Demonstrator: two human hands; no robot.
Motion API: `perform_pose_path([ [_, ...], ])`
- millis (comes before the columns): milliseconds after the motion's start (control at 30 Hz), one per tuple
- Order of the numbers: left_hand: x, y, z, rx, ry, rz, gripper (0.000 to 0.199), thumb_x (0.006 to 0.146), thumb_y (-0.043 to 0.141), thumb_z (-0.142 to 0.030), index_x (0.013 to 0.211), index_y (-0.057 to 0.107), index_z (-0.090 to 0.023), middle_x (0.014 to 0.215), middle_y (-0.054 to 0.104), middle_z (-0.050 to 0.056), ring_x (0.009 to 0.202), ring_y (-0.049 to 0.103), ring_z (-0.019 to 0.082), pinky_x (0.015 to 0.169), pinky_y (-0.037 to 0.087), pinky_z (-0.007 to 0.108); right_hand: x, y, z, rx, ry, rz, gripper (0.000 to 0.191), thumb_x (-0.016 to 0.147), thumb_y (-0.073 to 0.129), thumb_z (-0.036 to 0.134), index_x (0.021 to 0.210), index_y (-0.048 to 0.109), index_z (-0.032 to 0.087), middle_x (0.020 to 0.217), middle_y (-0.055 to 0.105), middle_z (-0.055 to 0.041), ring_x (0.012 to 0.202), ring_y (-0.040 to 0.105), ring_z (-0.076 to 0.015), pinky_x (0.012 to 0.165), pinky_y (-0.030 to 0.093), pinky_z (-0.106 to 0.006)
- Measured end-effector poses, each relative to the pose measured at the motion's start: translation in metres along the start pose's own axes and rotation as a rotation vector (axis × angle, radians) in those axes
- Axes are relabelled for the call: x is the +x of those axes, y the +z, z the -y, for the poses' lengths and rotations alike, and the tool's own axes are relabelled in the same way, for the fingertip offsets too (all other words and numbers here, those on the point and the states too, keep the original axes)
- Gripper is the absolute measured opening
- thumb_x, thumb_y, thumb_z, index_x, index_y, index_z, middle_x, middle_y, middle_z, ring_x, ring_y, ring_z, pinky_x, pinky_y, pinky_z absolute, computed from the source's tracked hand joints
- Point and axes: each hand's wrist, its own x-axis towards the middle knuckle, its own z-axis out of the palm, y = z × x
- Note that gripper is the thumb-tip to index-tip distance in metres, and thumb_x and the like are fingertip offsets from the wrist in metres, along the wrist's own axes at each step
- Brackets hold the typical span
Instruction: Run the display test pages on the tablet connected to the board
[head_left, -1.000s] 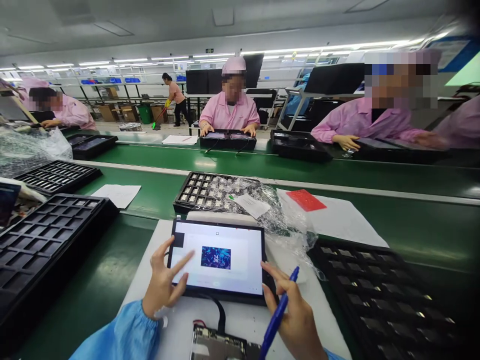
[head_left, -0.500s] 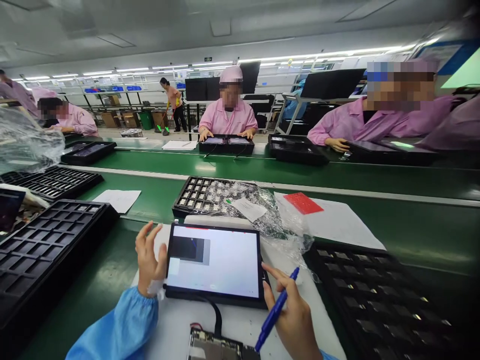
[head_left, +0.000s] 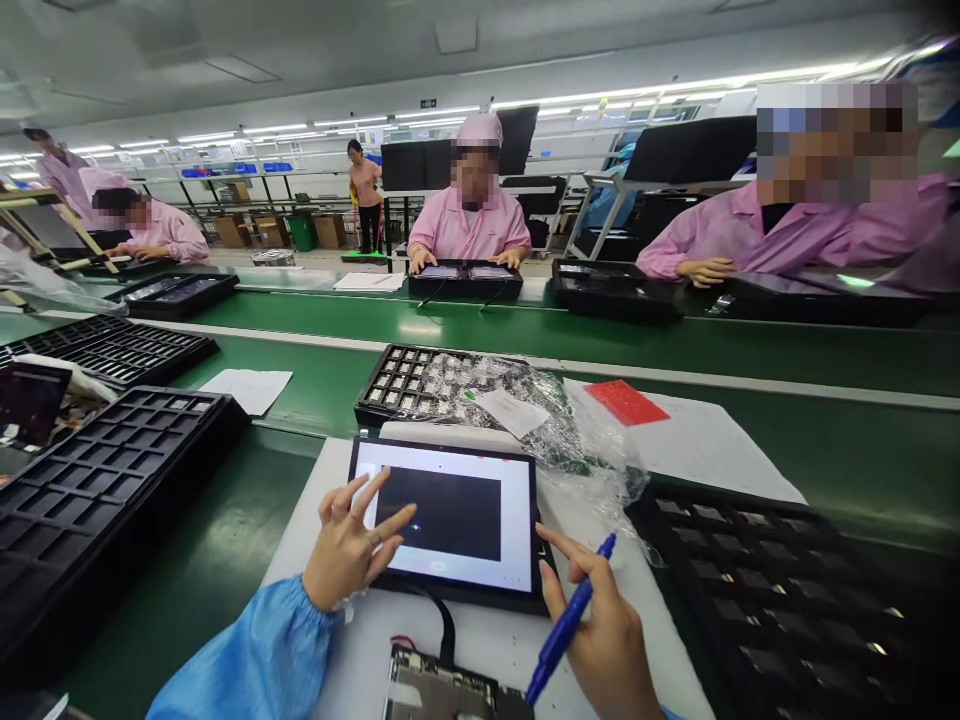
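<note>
One tablet (head_left: 446, 518), one blue pen (head_left: 568, 622), two hands, one red card (head_left: 626, 402)

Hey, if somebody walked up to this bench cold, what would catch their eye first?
Likely the lit tablet in the middle on the white mat, with the left hand over its screen. Next, the blue pen in the right hand at its right corner, and the black trays on both sides.

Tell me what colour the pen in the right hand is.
Blue. The pen in the right hand shows best in the head view.
</note>
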Motion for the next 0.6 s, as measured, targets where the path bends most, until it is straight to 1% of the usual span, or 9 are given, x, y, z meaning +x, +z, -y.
perform_pose_path([
  [67, -0.0031, 0.0036, 0.003, 0.066, -0.163, -0.024, 0.035, 0.094, 0.04, -0.025, 0.125, 0.057, -0.027, 0.137, 0.039, 0.015, 0.116, 0.042, 0.031, 0.089, 0.028, 0.041, -0.0012, 0.0015, -0.0006, 0.023, 0.021, -0.015, 0.014, 0.093, 0.048, 0.033, 0.084, 0.04, 0.026, 0.112, 0.068, -0.0121, 0.098, 0.068, -0.0218, 0.076, 0.058, -0.031],
  [133, -0.0067, 0.0065, 0.0071, 0.092, -0.299, -0.05, 0.042, 0.095, 0.035, -0.026, 0.136, 0.043, -0.022, 0.139, 0.033, 0.018, 0.118, 0.04, 0.033, 0.088, 0.028, 0.043, -0.0024, 0.0031, -0.0014, 0.041, 0.04, -0.029, 0.015, 0.093, 0.048, 0.034, 0.084, 0.04, 0.026, 0.113, 0.068, -0.0113, 0.095, 0.069, -0.0214, 0.073, 0.058, -0.03],
  [200, -0.0093, 0.0075, 0.0101, 0.074, -0.348, -0.078, 0.045, 0.096, 0.031, -0.028, 0.141, 0.033, -0.02, 0.138, 0.032, 0.018, 0.118, 0.039, 0.033, 0.089, 0.028, 0.043, -0.0035, 0.0044, -0.003, 0.045, 0.052, -0.032, 0.015, 0.093, 0.048, 0.035, 0.084, 0.04, 0.026, 0.113, 0.068, -0.0109, 0.093, 0.069, -0.0214, 0.071, 0.057, -0.03],
  [233, -0.01, 0.0073, 0.0109, 0.052, -0.339, -0.089, 0.046, 0.096, 0.03, -0.029, 0.141, 0.031, -0.02, 0.136, 0.032, 0.018, 0.117, 0.039, 0.033, 0.089, 0.028, 0.043, -0.004, 0.0049, -0.0041, 0.042, 0.053, -0.031, 0.014, 0.093, 0.048, 0.035, 0.085, 0.041, 0.026, 0.113, 0.068, -0.0108, 0.094, 0.069, -0.0216, 0.072, 0.057, -0.03],
  [300, -0.0105, 0.0058, 0.0112, -0.001, -0.293, -0.102, 0.045, 0.096, 0.03, -0.029, 0.14, 0.033, -0.02, 0.136, 0.032, 0.017, 0.115, 0.04, 0.031, 0.089, 0.028, 0.042, -0.0048, 0.0055, -0.0062, 0.026, 0.048, -0.028, 0.011, 0.093, 0.048, 0.035, 0.091, 0.046, 0.025, 0.113, 0.068, -0.0107, 0.096, 0.068, -0.0224, 0.076, 0.057, -0.032],
  [433, -0.0106, 0.0021, 0.0097, -0.068, -0.191, -0.089, 0.038, 0.095, 0.032, -0.026, 0.13, 0.046, -0.024, 0.14, 0.026, 0.014, 0.119, 0.038, 0.032, 0.089, 0.028, 0.041, -0.005, 0.0047, -0.0081, -0.018, -0.001, -0.006, 0.021, 0.095, 0.046, 0.035, 0.11, 0.052, 0.022, 0.109, 0.067, -0.0107, 0.1, 0.067, -0.023, 0.079, 0.057, -0.032],
  [467, -0.0108, 0.0016, 0.0094, -0.076, -0.182, -0.088, 0.037, 0.095, 0.032, -0.026, 0.129, 0.047, -0.024, 0.141, 0.025, 0.014, 0.12, 0.037, 0.032, 0.089, 0.028, 0.041, -0.0046, 0.0043, -0.0079, -0.028, -0.027, 0.0, 0.021, 0.095, 0.045, 0.033, 0.111, 0.052, 0.022, 0.108, 0.067, -0.0104, 0.101, 0.066, -0.0231, 0.08, 0.057, -0.033],
  [533, -0.0111, 0.0013, 0.0092, -0.087, -0.183, -0.094, 0.037, 0.095, 0.032, -0.026, 0.129, 0.047, -0.023, 0.14, 0.027, 0.015, 0.119, 0.037, 0.033, 0.088, 0.028, 0.042, -0.0034, 0.0034, -0.0071, -0.053, -0.096, 0.024, 0.015, 0.095, 0.045, 0.03, 0.106, 0.052, 0.023, 0.107, 0.068, -0.0093, 0.106, 0.064, -0.0243, 0.084, 0.056, -0.037],
  [600, -0.0113, 0.0016, 0.0092, -0.089, -0.195, -0.106, 0.039, 0.095, 0.031, -0.027, 0.133, 0.044, -0.023, 0.138, 0.03, 0.015, 0.117, 0.039, 0.032, 0.088, 0.029, 0.042, -0.0018, 0.0025, -0.0058, -0.1, -0.175, 0.084, 0.009, 0.094, 0.044, 0.026, 0.1, 0.051, 0.024, 0.112, 0.068, -0.0085, 0.114, 0.059, -0.0264, 0.087, 0.055, -0.042],
])
